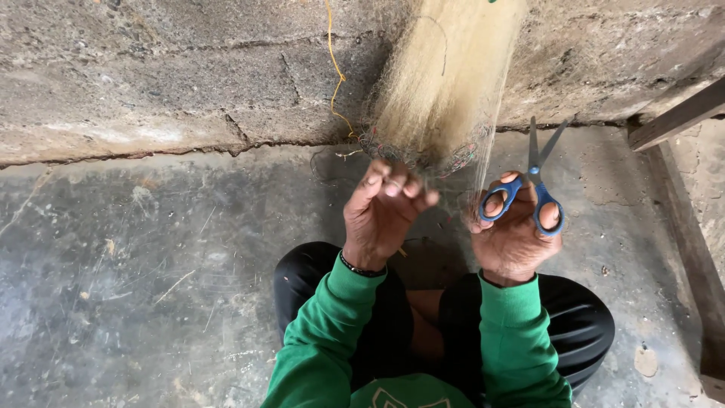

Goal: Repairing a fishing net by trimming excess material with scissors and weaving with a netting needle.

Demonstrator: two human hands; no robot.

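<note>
While the person is squatting on the grey concrete floor [136, 287] close to a rough block wall [151, 75], both hands are working at the lower end of a pale, fine-meshed net bundle [442, 83] hanging down the wall. The left hand [381, 211] is pinching the darker, tangled bottom edge of the net, its fingertips [393, 185] closed on strands there; the mesh is too fine to show exactly how much is gripped. The right hand [513, 230] is grasping blue-handled scissors [535, 185], with digits through both loops. The blades are standing slightly parted and clear of the net, just beside its right edge, touching nothing that can be made out.

Judging by this arrangement, the work is at the stage of selecting and tensioning a spot on the net edge, with cutting not yet begun. Any cut would call for turning the blade tips leftward toward the pinched strands and keeping those strands taut and apart from the left fingers.

The scissors are pointing up and away from the person, toward the wall, long axis near vertical in the view. The net's long axis is likewise running vertically, gathered end upward and out of frame. A yellow cord [336, 68] is hanging beside it.
</note>
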